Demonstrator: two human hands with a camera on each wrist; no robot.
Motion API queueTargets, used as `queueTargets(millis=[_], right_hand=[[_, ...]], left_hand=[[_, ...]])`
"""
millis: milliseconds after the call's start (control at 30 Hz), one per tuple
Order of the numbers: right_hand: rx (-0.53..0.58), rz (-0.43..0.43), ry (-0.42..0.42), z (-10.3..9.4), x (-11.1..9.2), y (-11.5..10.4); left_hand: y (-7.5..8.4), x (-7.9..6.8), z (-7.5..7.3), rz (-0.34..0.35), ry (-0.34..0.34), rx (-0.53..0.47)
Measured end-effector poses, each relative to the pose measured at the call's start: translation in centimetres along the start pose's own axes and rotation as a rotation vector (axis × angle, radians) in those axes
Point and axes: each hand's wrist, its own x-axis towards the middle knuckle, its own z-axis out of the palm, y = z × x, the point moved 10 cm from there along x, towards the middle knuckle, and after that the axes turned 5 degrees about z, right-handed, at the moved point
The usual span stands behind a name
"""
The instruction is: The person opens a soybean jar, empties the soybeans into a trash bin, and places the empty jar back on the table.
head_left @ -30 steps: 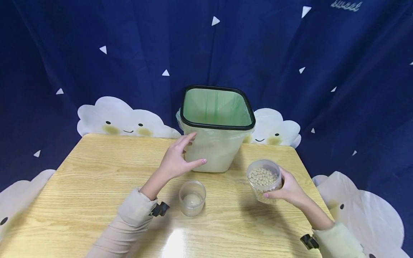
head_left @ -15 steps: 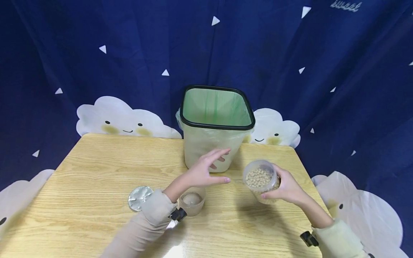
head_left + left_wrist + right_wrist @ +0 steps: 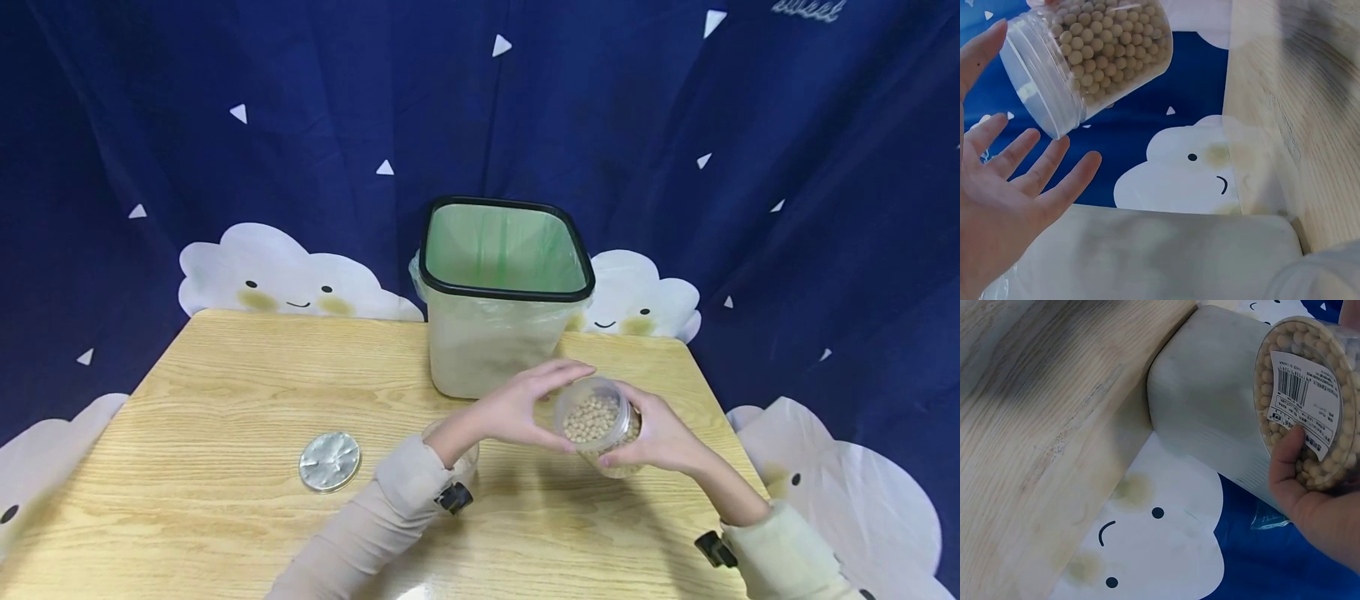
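Observation:
My right hand (image 3: pixel 660 433) grips a clear plastic jar (image 3: pixel 627 427) full of small beige balls, tilted with its uncovered mouth to the left. The right wrist view has the jar's base (image 3: pixel 1264 394), with a barcode label (image 3: pixel 1310 394) and fingers of the right hand (image 3: pixel 1329 519) on it. At the jar's mouth is my left hand (image 3: pixel 510 408), thumb and fingers spread to either side. In the left wrist view those fingers (image 3: pixel 1047 165) look straight, close to the rim; I cannot tell whether they touch. My left forearm partly hides a clear cup (image 3: pixel 468 467) on the table.
A pale bin (image 3: pixel 480 354) with a black rim and green liner stands at the table's back edge. A round silver lid-like disc (image 3: pixel 330 461) lies left of the left forearm on the wooden table (image 3: pixel 247 392). A dark blue curtain (image 3: pixel 322 125) hangs behind.
My left hand has moved right, from in front of the bin to the jar's mouth, its forearm now covering most of the cup. The silver disc has come into sight. The jar shifted slightly left.

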Motion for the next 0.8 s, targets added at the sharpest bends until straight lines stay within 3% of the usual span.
queueTargets(millis=[200,400,500,667,800], right_hand=[[-0.018,0.007,-0.016,0.3,0.1,-0.1],[-0.033,-0.004,-0.002,0.4,0.1,-0.5],[-0.055,0.007,0.034,0.3,0.1,-0.5],[-0.088,0.039,0.077,0.2,0.3,-0.1],[-0.109,0.036,0.087,0.3,0.3,0.1]], left_hand=[[0.1,0.5,0.7,0.014,-0.05,-0.006],[0.2,0.7,0.6,0.033,-0.013,0.05],[-0.4,0.6,0.5,-0.041,0.019,0.093],[-1.8,0.2,0.6,-0.225,0.025,0.182],[-2.0,0.0,0.6,-0.273,-0.006,0.227]])
